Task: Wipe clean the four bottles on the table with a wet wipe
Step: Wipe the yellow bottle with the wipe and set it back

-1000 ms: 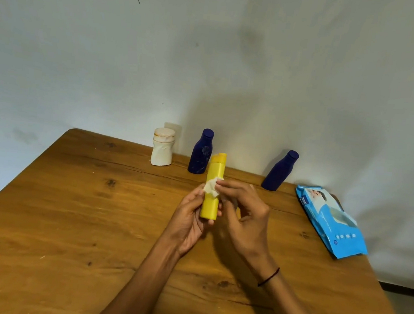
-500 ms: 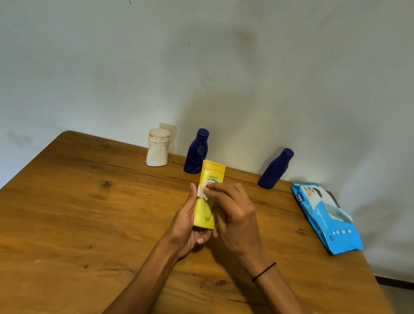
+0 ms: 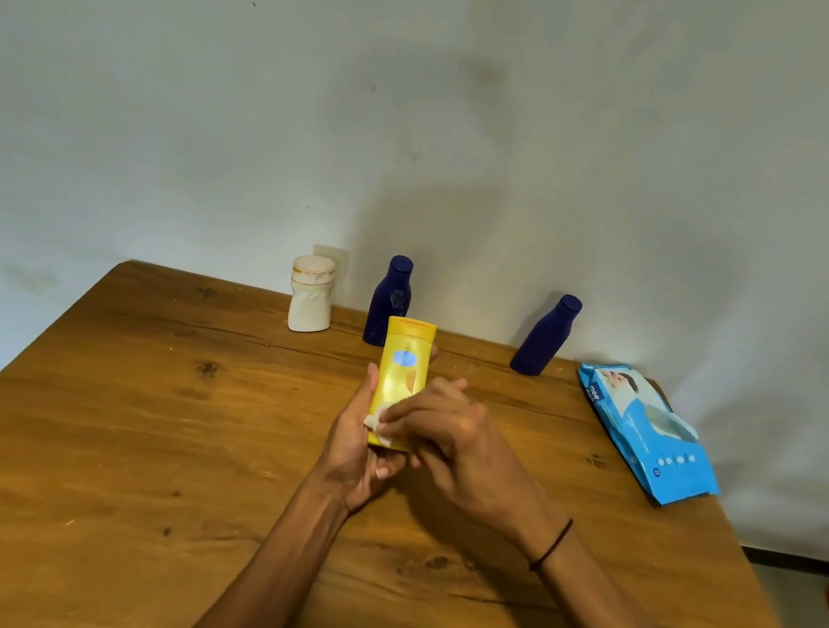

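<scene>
A wooden table [image 3: 141, 427] stands against a pale, shadowed wall [image 3: 218, 110]

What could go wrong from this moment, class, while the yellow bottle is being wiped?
The left hand grips only the lower end of the tall yellow plastic bottle, so a push from the small white wet wipe under the right hand might tip it loose. If it drops, it could perhaps knock over the dark blue bottle behind.
</scene>
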### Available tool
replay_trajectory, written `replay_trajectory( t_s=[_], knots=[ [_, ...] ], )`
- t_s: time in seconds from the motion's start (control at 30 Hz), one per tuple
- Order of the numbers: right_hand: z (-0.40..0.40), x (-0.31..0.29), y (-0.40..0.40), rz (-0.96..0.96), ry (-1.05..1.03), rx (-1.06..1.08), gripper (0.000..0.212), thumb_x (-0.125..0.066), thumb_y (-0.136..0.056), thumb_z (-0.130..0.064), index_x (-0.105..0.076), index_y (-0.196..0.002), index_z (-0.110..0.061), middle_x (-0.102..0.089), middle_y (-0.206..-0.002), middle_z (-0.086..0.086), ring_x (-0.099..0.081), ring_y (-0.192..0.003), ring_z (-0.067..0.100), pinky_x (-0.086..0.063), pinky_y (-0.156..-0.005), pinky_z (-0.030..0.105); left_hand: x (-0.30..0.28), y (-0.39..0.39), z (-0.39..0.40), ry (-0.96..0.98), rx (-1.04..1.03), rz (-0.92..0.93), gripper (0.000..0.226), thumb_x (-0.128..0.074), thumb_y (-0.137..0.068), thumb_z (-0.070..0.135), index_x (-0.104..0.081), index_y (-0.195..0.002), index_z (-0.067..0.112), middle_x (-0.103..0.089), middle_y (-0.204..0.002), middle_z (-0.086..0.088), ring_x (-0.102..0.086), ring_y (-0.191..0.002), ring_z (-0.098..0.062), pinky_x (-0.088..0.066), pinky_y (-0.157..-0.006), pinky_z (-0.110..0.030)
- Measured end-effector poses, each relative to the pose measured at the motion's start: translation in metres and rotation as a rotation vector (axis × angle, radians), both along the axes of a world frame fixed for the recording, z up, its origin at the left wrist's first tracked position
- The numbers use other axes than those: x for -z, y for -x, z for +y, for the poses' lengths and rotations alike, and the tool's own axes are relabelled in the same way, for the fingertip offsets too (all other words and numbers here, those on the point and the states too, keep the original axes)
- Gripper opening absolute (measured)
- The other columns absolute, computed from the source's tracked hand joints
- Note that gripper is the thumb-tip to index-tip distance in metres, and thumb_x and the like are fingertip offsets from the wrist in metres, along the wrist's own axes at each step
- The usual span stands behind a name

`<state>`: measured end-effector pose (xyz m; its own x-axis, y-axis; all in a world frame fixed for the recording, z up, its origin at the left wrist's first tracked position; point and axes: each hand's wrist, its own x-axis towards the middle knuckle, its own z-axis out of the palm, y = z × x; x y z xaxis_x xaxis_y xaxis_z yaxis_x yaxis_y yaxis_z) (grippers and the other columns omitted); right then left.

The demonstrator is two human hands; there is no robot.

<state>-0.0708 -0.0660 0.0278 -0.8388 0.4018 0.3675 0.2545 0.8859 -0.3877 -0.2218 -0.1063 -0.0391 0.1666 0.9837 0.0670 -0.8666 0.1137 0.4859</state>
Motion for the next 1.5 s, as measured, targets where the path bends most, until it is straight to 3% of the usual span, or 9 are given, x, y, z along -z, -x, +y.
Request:
replay_trajectory(
  t_s=[0.07, 0.2, 0.47, 0.67, 0.83, 1.07, 1.2, 1.33, 1.5],
  knots=[
    [0.002, 0.0, -0.008, -0.007, -0.007, -0.01, 0.027, -0.068, -0.091, -0.005, -0.076, -0.115, -0.014, -0.073, -0.119, -0.003, -0.052, -0.118, -0.002, -0.039, -0.103, 0.012, 0.001, 0.0, -0.001, 0.035, 0.015, 0.024, 0.071, -0.039, -0.104, 0.064, -0.052, -0.151, 0.012, -0.052, -0.15, -0.028, -0.075, -0.061, -0.021, -0.049, -0.034, -0.021],
    [0.02, -0.008, -0.008, 0.04, -0.143, 0.112, 0.029, -0.061, -0.094, -0.013, -0.075, -0.119, -0.008, -0.072, -0.124, 0.006, -0.055, -0.12, 0.011, -0.044, -0.098, 0.019, -0.003, -0.005, -0.004, 0.08, 0.018, 0.114, 0.063, -0.036, -0.105, 0.059, -0.047, -0.139, 0.006, -0.07, -0.095, -0.023, -0.069, -0.049, -0.028, -0.043, -0.029, -0.021],
    [0.024, -0.016, 0.016, 0.073, -0.11, 0.156, 0.025, -0.07, -0.092, -0.008, -0.076, -0.116, -0.008, -0.073, -0.12, 0.006, -0.06, -0.115, 0.019, -0.046, -0.095, 0.022, -0.001, -0.004, -0.003, 0.131, -0.088, 0.13, 0.06, -0.038, -0.104, 0.056, -0.054, -0.127, 0.003, -0.068, -0.085, -0.021, -0.065, -0.044, -0.027, -0.038, -0.026, -0.02],
    [0.0, -0.001, -0.007, -0.032, 0.011, 0.001, 0.024, -0.066, -0.093, -0.011, -0.077, -0.114, -0.016, -0.073, -0.116, -0.006, -0.055, -0.114, 0.003, -0.038, -0.1, 0.017, 0.014, 0.0, 0.005, 0.084, -0.043, 0.088, 0.087, -0.051, -0.099, 0.07, -0.046, -0.154, 0.003, -0.028, -0.16, -0.037, -0.071, -0.059, -0.017, -0.046, -0.032, -0.02],
    [0.016, -0.007, -0.011, 0.027, -0.128, 0.083, 0.026, -0.058, -0.098, -0.015, -0.076, -0.115, -0.009, -0.069, -0.121, 0.004, -0.056, -0.113, 0.012, -0.051, -0.09, 0.023, 0.006, -0.006, -0.001, 0.116, -0.059, 0.195, 0.065, -0.038, -0.105, 0.061, -0.054, -0.133, 0.005, -0.064, -0.088, -0.026, -0.065, -0.046, -0.026, -0.039, -0.028, -0.02],
    [0.032, -0.014, 0.017, 0.164, -0.156, 0.255, 0.024, -0.072, -0.09, -0.007, -0.074, -0.113, -0.003, -0.066, -0.112, 0.011, -0.061, -0.104, 0.022, -0.06, -0.08, 0.039, 0.013, -0.006, -0.001, 0.118, -0.045, 0.281, 0.081, -0.025, -0.102, 0.075, -0.071, -0.116, 0.011, -0.061, -0.071, -0.026, -0.052, -0.038, -0.02, -0.036, -0.031, -0.019],
    [0.007, -0.003, 0.014, 0.102, -0.055, 0.106, 0.02, -0.064, -0.095, -0.013, -0.076, -0.111, -0.011, -0.065, -0.107, 0.002, -0.056, -0.104, 0.014, -0.052, -0.086, 0.031, 0.013, -0.008, -0.001, 0.127, -0.149, 0.278, 0.091, -0.025, -0.092, 0.082, -0.061, -0.13, 0.007, -0.067, -0.085, -0.031, -0.062, -0.042, -0.02, -0.04, -0.029, -0.02],
    [-0.008, 0.007, -0.002, 0.048, 0.035, 0.05, 0.019, -0.071, -0.094, -0.008, -0.077, -0.11, -0.016, -0.062, -0.11, -0.006, -0.055, -0.111, 0.007, -0.047, -0.097, 0.025, 0.008, -0.007, 0.0, 0.111, -0.184, 0.258, 0.112, -0.032, -0.078, 0.097, -0.047, -0.152, 0.015, -0.054, -0.145, -0.035, -0.063, -0.053, -0.016, -0.042, -0.032, -0.02],
    [0.009, -0.003, -0.002, 0.077, -0.119, 0.119, 0.022, -0.06, -0.095, -0.017, -0.074, -0.108, -0.007, -0.06, -0.122, 0.01, -0.053, -0.117, 0.018, -0.057, -0.093, 0.031, 0.006, -0.01, -0.002, 0.09, -0.146, 0.392, 0.105, -0.043, -0.077, 0.096, -0.061, -0.134, 0.01, -0.061, -0.088, -0.034, -0.058, -0.043, -0.022, -0.037, -0.031, -0.02]
  ],
)
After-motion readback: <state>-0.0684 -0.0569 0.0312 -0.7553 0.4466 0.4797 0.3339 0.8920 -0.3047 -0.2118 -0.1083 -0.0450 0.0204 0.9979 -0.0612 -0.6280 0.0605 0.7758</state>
